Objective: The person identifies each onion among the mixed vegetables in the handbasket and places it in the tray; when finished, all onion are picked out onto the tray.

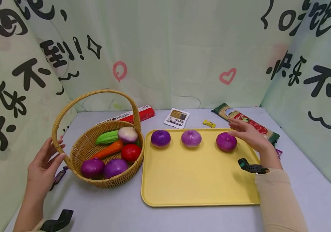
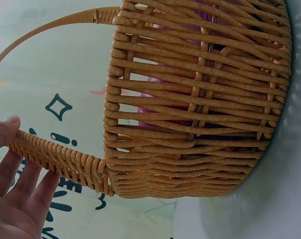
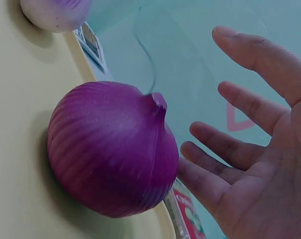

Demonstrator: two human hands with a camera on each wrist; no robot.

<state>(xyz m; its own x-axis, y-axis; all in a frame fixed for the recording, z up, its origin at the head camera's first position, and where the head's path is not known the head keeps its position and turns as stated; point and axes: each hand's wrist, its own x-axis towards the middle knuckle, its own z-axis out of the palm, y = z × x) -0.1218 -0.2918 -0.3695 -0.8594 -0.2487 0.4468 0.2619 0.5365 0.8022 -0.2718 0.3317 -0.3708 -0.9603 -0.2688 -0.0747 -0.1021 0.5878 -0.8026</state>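
The white counter (image 1: 200, 219), enclosed by printed curtains (image 1: 168, 48), carries a yellow tray (image 1: 200, 180) right of centre. Toward the counter's left edge, the left grip (image 1: 43, 163) pinches the handle (image 1: 96, 92) of the wicker basket (image 1: 107, 183). Near the tray's far right corner, a purple onion (image 1: 226, 142) sits just beside the right grip (image 1: 249, 134), fingers spread, holding nothing.

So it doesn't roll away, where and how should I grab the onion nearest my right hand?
Probably opposite sides of the onion at its middle, with your right hand coming from above: it sits stem up on the tray, and its round sides bulge widest there.
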